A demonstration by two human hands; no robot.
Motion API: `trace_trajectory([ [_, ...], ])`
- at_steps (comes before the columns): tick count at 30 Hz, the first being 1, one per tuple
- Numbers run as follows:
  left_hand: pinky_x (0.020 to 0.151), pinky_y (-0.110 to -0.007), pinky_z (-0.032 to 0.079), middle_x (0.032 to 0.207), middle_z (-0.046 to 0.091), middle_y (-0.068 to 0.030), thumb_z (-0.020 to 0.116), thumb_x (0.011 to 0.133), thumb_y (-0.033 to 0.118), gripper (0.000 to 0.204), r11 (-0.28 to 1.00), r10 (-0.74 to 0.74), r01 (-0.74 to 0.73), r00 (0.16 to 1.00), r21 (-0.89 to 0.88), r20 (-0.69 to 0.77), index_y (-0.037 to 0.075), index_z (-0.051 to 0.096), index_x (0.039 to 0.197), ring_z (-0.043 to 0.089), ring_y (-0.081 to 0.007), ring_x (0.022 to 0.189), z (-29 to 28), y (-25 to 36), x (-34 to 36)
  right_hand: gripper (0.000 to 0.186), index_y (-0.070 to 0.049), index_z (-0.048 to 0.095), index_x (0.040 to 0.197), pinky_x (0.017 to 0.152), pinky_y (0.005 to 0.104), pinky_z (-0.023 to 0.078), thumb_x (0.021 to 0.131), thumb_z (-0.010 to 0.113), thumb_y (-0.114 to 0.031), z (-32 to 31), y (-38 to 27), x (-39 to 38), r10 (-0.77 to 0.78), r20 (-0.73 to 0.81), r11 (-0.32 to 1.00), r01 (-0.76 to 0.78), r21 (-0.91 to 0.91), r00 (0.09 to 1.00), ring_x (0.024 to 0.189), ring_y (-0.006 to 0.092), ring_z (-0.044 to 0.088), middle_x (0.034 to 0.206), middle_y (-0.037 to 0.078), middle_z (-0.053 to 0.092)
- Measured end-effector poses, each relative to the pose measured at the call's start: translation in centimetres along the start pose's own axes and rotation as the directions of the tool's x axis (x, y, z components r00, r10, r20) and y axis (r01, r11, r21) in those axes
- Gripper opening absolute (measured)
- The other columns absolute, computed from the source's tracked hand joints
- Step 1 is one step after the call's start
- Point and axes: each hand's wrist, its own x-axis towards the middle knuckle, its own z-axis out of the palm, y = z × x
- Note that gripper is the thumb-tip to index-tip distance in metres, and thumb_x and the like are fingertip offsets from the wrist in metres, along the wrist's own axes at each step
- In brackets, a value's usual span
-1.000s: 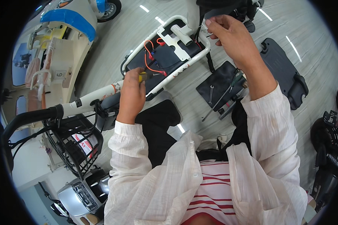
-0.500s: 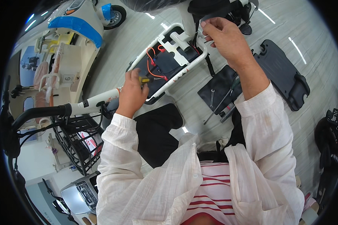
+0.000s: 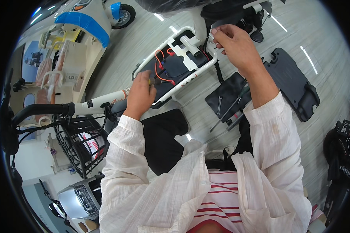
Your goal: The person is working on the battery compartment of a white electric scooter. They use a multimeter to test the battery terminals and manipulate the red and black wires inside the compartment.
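My left hand (image 3: 141, 95) is closed around a short screwdriver (image 3: 151, 82) with a yellow handle, mostly hidden by the fingers. It is over the front end of the white footboard frame (image 3: 191, 77) of an electric scooter. Inside this frame lies a black battery box (image 3: 175, 66) with orange-red cables (image 3: 156, 70) and a white metal bracket (image 3: 187, 60) over it. At the frame's rear corner, beside the seat post, my right hand (image 3: 239, 48) has thumb and fingertips pinched together. What they hold, if anything, is too small to make out.
A black mat (image 3: 217, 95) on the floor carries a wrench (image 3: 219, 105), a long screwdriver (image 3: 231, 108) and other tools. Right of it lies a black plastic cover (image 3: 291, 87). The handlebar (image 3: 39, 109) and a wire basket (image 3: 79, 149) are at the left.
The whole view has shifted slightly. My left hand has turned a little, so less of the yellow handle shows. My right hand remains pinched by the frame's rear corner.
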Motion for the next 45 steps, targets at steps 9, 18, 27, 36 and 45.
trace_trajectory([
  [9, 0.076, -0.045, 0.051, 0.103, 0.064, -0.0123, 0.063, 0.090, 0.034, 0.033, 0.959, -0.229, 0.221, 0.973, 0.179, 0.026, 0.011, 0.062, 0.113, 0.065, -0.0361, 0.087, -0.4, 1.2, 0.3, 0.045, 0.002, 0.062, 0.115, 0.075, 0.0277, 0.046, 0.092, 0.062, -0.037, 0.8, -0.5, -0.2, 0.047, 0.047, 0.999, -0.047, -0.003, 0.998, 0.086, 0.0132, 0.059, 0.095, 0.007, 0.066],
  [18, 0.076, -0.045, 0.051, 0.106, 0.063, -0.0157, 0.061, 0.088, 0.027, 0.035, 0.885, -0.442, 0.406, 0.886, 0.227, 0.140, 0.010, 0.060, 0.119, 0.065, -0.0342, 0.093, -0.5, 1.3, 1.0, 0.044, 0.001, 0.062, 0.114, 0.076, 0.0266, 0.047, 0.092, 0.063, -0.037, 2.0, 0.4, 0.7, 0.008, 0.055, 0.999, -0.005, -0.047, 0.998, 0.086, 0.0117, 0.059, 0.094, 0.005, 0.066],
  [27, 0.074, -0.047, 0.050, 0.101, 0.067, -0.0152, 0.062, 0.089, 0.036, 0.038, 0.952, -0.306, 0.304, 0.948, -0.038, -0.092, 0.006, 0.062, 0.112, 0.066, -0.0353, 0.087, 1.3, -0.5, 0.0, 0.044, 0.002, 0.061, 0.115, 0.075, 0.0268, 0.046, 0.092, 0.063, -0.036, 2.7, 0.5, 1.0, 0.012, 0.066, 0.994, -0.005, -0.105, 0.998, 0.084, 0.0109, 0.059, 0.092, 0.004, 0.065],
  [36, 0.071, -0.042, 0.051, 0.099, 0.067, -0.0160, 0.069, 0.085, 0.038, 0.043, 0.969, -0.242, 0.246, 0.953, -0.004, -0.183, 0.004, 0.061, 0.110, 0.067, -0.0336, 0.084, 1.3, -1.4, -0.4, 0.040, 0.006, 0.065, 0.109, 0.081, 0.0310, 0.049, 0.091, 0.063, -0.030, 3.5, 0.6, 1.3, 0.014, 0.055, 0.995, -0.009, -0.096, 0.998, 0.089, 0.0222, 0.065, 0.097, 0.016, 0.069],
  [45, 0.075, -0.042, 0.052, 0.101, 0.066, -0.0164, 0.065, 0.088, 0.036, 0.045, 0.858, -0.513, 0.513, 0.858, 0.013, -0.002, 0.002, 0.057, 0.116, 0.067, -0.0328, 0.082, 0.4, -0.8, -0.2, 0.042, 0.003, 0.064, 0.111, 0.076, 0.0290, 0.047, 0.091, 0.062, -0.034, 4.0, 1.1, 1.4, 0.003, 0.069, 0.990, 0.007, -0.141, 0.998, 0.085, 0.0163, 0.061, 0.094, 0.009, 0.067],
])
